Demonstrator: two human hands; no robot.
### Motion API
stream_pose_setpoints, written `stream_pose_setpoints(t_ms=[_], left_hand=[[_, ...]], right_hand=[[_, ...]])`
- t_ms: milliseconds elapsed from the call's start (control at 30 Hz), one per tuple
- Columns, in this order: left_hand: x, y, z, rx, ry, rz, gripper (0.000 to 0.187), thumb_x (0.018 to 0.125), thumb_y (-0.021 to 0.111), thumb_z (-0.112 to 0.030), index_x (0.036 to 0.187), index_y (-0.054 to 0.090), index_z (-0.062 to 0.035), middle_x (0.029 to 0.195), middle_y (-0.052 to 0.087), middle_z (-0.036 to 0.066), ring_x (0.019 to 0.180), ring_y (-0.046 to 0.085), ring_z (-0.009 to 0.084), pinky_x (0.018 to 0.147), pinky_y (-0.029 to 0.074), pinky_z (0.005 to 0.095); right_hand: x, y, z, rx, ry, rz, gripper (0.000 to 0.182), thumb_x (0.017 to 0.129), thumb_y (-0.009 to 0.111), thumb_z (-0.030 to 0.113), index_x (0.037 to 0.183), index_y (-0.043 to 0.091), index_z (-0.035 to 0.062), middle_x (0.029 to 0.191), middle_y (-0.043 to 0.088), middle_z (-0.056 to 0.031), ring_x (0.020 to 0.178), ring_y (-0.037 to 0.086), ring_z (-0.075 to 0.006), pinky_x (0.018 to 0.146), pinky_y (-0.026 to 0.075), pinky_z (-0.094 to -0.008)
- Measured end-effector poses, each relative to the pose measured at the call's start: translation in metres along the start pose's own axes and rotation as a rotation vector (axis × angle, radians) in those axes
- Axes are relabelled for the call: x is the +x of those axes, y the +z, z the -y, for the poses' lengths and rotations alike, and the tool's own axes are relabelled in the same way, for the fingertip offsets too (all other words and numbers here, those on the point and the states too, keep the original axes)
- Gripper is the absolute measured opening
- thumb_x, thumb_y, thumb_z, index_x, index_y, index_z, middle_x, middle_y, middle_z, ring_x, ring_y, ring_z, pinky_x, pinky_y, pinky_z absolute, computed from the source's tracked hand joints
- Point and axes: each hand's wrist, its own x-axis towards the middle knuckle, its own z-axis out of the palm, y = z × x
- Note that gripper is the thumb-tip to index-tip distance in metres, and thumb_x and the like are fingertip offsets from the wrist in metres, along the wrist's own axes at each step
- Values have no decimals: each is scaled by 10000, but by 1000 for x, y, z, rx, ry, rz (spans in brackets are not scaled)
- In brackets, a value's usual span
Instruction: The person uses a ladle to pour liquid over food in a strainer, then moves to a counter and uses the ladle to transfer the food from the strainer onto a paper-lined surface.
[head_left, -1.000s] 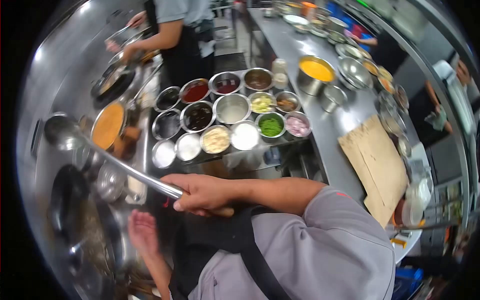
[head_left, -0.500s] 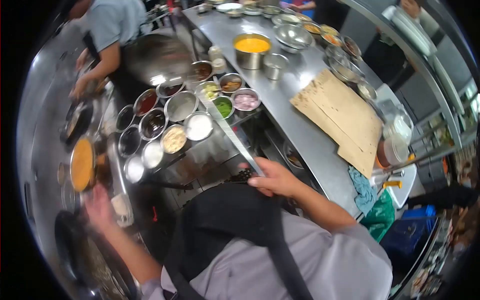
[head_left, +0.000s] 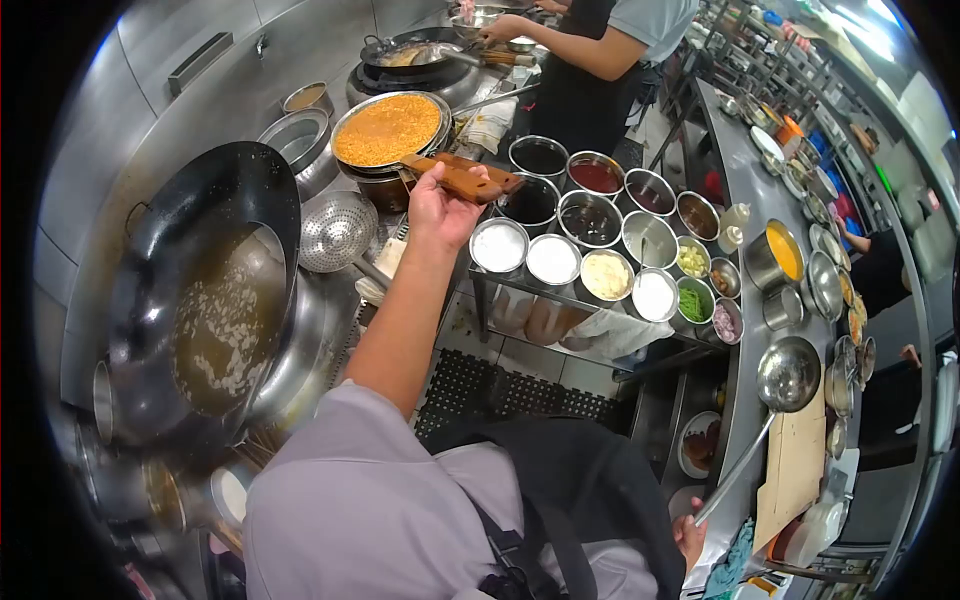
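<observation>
Left hand (head_left: 440, 205) gripping the wooden handle (head_left: 465, 178) of the orange-filled pan (head_left: 388, 130); right hand (head_left: 688, 535) holds the ladle (head_left: 775, 395) over the counter (head_left: 745, 190).

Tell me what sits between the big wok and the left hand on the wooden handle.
Head view: a perforated skimmer lies between the wok and the left hand.

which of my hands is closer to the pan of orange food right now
Left. Your left hand grips the wooden handle of the pan of orange food. Your right hand is far off at the counter, holding the ladle.
</observation>
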Motion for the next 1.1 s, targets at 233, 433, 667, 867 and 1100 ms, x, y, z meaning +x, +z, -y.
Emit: stream_pose_setpoints(t_ms=[233, 433, 667, 867, 1100], left_hand=[[36, 1, -13, -193, -27, 48, 316, 1022, 463, -206, 1143, 467, 87, 1023, 591, 176, 818, 621, 262, 773, 589, 382], [53, 5, -46, -190, -41, 79, 206, 1035, 417, -191, 1054, 407, 14, 925, 551, 146, 702, 559, 209, 640, 543, 326], [80, -26, -121, -139, 190, 10, 365, 913, 586, -104, 1249, 499, 9, 1203, 582, 207, 924, 643, 327, 783, 601, 446], [176, -93, -213, -353, -221, 380, 183, 914, 496, -160, 732, 495, -140, 663, 461, 3, 585, 486, 176, 614, 421, 353], [119, -61, -209, -469, -415, 198, 156, 846, 550, 78, 908, 472, -41, 745, 461, 61, 664, 486, 184, 644, 451, 348]], right_hand=[[-18, 35, 9, 61, 20, -117, 464, 1015, 606, 148, 1439, 440, 61, 656, 464, -6, 536, 416, -81, 446, 328, -221], [-8, 25, 0, 26, 20, -137, 487, 1012, 625, 159, 1448, 435, 55, 638, 471, -8, 541, 416, -75, 449, 314, -220], [-15, 36, 19, 18, -34, -168, 510, 1011, 619, 169, 1464, 420, 45, 642, 449, 11, 533, 411, -67, 448, 312, -218], [-35, 106, 58, 215, 51, -396, 430, 993, 620, 157, 1386, 459, 90, 662, 412, 19, 453, 383, -76, 414, 358, -246], [-33, 86, 71, 336, 63, -362, 363, 999, 608, 164, 1341, 490, 129, 670, 418, 14, 458, 408, -81, 419, 398, -252]])
